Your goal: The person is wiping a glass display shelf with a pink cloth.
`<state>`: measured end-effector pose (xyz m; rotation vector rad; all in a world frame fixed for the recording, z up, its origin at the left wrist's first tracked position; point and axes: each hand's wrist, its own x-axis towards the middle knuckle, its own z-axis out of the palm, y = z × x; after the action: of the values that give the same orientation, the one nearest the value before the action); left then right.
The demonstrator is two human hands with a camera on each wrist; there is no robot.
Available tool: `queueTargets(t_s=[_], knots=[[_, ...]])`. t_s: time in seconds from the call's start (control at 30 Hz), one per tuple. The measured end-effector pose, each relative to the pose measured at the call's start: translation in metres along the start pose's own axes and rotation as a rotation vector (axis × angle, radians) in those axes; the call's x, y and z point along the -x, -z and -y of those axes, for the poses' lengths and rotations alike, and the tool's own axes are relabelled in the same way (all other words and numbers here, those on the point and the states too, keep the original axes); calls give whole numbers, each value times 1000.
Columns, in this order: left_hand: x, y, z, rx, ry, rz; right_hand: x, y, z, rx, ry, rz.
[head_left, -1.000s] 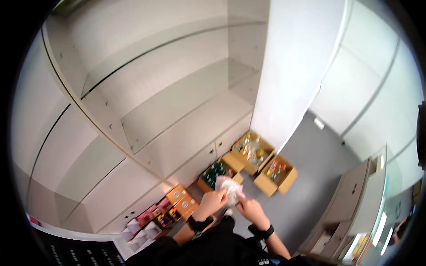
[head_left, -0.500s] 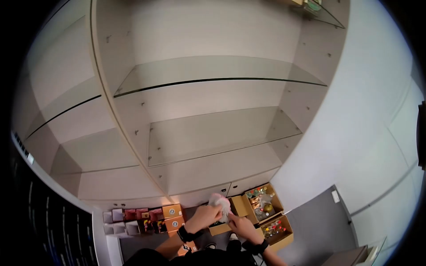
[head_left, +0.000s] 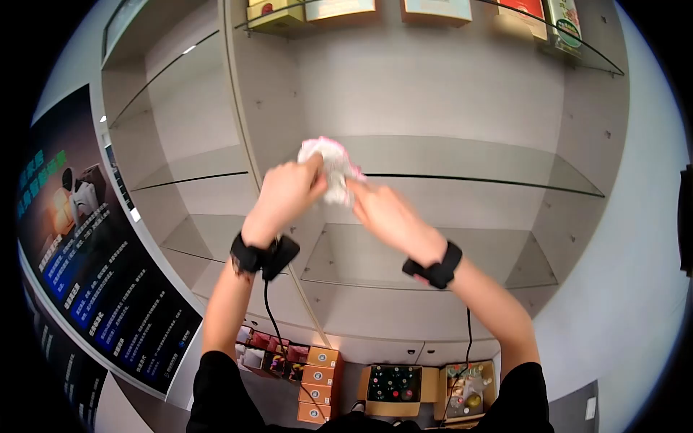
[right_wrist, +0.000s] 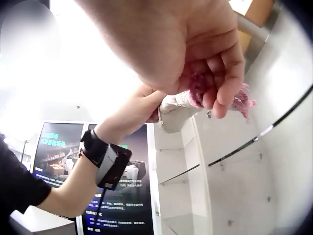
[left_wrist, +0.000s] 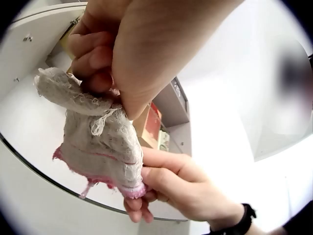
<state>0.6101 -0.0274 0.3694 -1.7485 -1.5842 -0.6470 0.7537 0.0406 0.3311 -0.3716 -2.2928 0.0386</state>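
Both hands hold a crumpled off-white cloth with pink edges [head_left: 334,167], raised before the glass shelf in the head view. The left hand [head_left: 287,193] grips its left side; in the left wrist view its fingers are curled into the cloth [left_wrist: 100,142]. My right hand [head_left: 395,220] pinches the pink lower corner between thumb and fingers. From the right wrist view, the right hand's fingers [right_wrist: 222,93] curl round the pink edge, with the left hand [right_wrist: 132,113] on the cloth's far side.
Glass shelves [head_left: 462,155] span the cabinet, with boxes [head_left: 339,9] on the top one. On the floor stand orange boxes [head_left: 315,395], a carton of dark bottles [head_left: 393,408] and another carton [head_left: 491,411]. A dark poster [head_left: 101,267] hangs at left.
Both hands have risen with the cloth from low over the floor cartons to the shelf's height. The head view has tilted up, bringing the top shelf's boxes and the poster into sight.
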Motion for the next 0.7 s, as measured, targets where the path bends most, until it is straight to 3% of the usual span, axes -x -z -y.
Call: queueTargets(t_s=[0.13,0.27,0.37,0.43,0.63,0.7], knots=[[-42,-9,43,-225,7,2,-70,-15,-21,177,93,-66],[-52,-52,92,-405,85,127,-118,-56,-29,341,66,142],[-46,-84,126,-390,94,201,-146,-91,-33,434,39,245],[-49,-95,136,-364,238,400,-160,-110,-35,439,-9,359],[-52,-118,163,-239,281,617,-191,-152,-57,416,7,404],[-58,-121,165,-209,291,652,-205,-152,-63,280,-200,602]])
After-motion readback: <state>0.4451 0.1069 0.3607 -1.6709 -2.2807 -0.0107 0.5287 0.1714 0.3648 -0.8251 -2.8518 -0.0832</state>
